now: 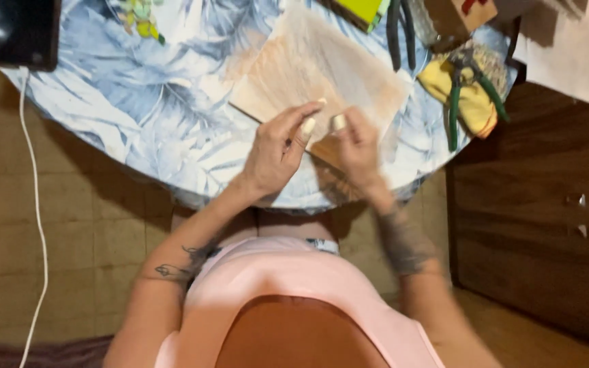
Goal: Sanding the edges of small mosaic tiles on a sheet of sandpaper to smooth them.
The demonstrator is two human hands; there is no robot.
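Wooden board (308,75) under both hands at the table's near edge.

Head view: board lies flat on the round table (138,116) with its blue leaf-print cloth, partly under a sheet of thin paper (349,54). Left hand (277,153) curls over the board's near corner, fingers pinched on a small pale piece (307,127). Right hand (359,146), blurred, pinches another pale bit just beside it. Green-handled pliers (468,95) on a yellow cloth (475,109) lie to the right; dark phone (25,31) far left.
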